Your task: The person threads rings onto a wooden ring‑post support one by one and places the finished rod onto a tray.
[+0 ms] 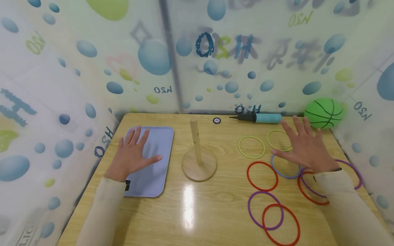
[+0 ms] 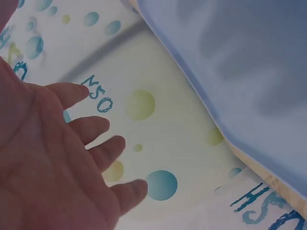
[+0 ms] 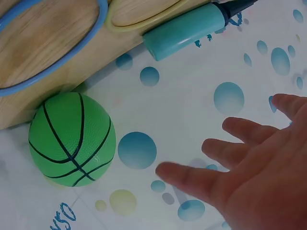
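My left hand [image 1: 130,155] hovers with spread fingers over a light blue tray [image 1: 154,186] at the table's left; the left wrist view shows its palm holding nothing. On the right, my right hand [image 1: 307,147] is also spread and empty, over several coloured rings. Beneath and around it lie a blue ring [image 1: 272,166], a yellow ring [image 1: 267,139] and a purple ring [image 1: 359,176]. A green basketball [image 1: 323,114] sits just past its fingertips. Between the hands stands a wooden peg [image 1: 195,141] upright on a round base [image 1: 199,172].
Nearer the front, red rings [image 1: 248,171] and another purple ring [image 1: 250,212] lie flat, some overlapping. A teal hand pump [image 1: 268,118] and a small round disc [image 1: 217,120] lie along the back edge. Patterned curtains [image 1: 215,82] enclose the wooden table [image 1: 147,222].
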{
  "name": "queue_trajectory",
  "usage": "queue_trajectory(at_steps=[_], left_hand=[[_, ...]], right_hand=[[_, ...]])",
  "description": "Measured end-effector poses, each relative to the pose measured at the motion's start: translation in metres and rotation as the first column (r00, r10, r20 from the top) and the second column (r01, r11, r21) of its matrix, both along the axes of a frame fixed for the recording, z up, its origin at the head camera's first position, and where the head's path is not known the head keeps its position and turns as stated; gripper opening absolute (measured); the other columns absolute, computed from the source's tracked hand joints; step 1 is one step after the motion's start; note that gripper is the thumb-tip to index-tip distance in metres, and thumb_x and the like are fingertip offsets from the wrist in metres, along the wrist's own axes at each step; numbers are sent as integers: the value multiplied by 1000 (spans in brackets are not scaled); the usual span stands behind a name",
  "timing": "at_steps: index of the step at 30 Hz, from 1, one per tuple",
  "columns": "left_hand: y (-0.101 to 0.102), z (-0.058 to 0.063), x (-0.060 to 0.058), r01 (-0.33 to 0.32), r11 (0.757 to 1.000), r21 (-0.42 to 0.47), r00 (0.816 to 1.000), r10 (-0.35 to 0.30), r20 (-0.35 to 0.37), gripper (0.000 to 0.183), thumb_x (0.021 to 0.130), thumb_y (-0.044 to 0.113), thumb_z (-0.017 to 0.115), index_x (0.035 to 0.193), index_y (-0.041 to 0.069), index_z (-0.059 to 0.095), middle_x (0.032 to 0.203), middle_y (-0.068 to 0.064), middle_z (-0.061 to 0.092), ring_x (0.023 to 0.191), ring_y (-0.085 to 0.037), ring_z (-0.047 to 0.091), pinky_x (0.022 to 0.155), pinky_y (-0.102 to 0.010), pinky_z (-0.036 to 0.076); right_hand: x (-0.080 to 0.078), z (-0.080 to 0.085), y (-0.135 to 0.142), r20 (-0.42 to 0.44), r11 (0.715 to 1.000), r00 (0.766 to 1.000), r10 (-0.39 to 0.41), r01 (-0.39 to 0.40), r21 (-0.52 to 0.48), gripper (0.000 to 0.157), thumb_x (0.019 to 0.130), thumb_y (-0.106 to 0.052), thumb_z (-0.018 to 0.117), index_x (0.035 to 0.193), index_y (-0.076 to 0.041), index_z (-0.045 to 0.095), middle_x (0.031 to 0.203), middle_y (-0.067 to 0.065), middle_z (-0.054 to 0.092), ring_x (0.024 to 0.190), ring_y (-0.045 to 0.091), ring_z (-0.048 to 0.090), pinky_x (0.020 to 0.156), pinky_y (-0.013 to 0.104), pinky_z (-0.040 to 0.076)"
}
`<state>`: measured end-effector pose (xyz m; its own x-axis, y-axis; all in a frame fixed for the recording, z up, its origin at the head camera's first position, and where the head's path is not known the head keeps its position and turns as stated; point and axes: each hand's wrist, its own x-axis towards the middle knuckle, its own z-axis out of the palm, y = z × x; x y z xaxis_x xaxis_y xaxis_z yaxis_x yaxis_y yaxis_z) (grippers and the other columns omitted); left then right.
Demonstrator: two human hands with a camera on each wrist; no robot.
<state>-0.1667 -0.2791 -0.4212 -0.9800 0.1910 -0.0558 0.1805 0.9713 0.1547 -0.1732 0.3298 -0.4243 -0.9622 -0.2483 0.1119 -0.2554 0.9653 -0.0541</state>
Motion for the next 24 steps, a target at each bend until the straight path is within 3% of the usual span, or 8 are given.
queue_trajectory(at_steps=[6, 9, 13, 18, 24], left_hand=[[-1, -3, 1, 48, 998, 40, 998, -47, -34, 117, 88, 82, 62, 170, 8, 22, 176, -26, 11, 160, -49, 16, 123, -74, 18], [-1, -7, 1, 71, 995, 67, 997, -68, -44, 114, 89, 79, 64, 168, 6, 26, 174, -28, 16, 157, -51, 24, 122, -70, 27], [4, -12, 2, 67, 988, 136, 998, -68, 3, 112, 89, 79, 65, 167, 8, 30, 174, -25, 19, 155, -51, 29, 116, -68, 37], [13, -18, 7, 67, 974, 215, 995, -80, 55, 104, 92, 72, 67, 167, 10, 31, 174, -23, 21, 155, -50, 29, 114, -69, 39], [23, -26, 15, 128, 956, 265, 991, -133, 2, 88, 97, 60, 70, 164, 12, 38, 170, -21, 32, 152, -46, 38, 113, -67, 42]], right_hand=[[2, -2, -1, -27, 998, 998, 52, -53, -43, 114, 87, -76, 69, 171, -16, 21, 167, 34, 25, 150, 59, 28, 108, 82, 33], [4, -2, -1, 0, 995, 998, 62, -62, -74, 110, 89, -74, 69, 169, -12, 26, 165, 33, 29, 146, 58, 33, 103, 78, 41], [12, -5, -3, 52, 991, 997, 56, -49, -123, 103, 92, -71, 68, 167, -12, 30, 164, 30, 33, 144, 56, 37, 95, 74, 47], [20, -11, -6, 100, 980, 993, 64, -43, -195, 95, 94, -67, 68, 166, -14, 35, 163, 27, 37, 144, 52, 38, 98, 72, 47], [27, -21, -13, 121, 953, 986, 115, -75, -293, 76, 100, -55, 68, 160, -15, 44, 160, 20, 45, 145, 45, 43, 106, 70, 44]])
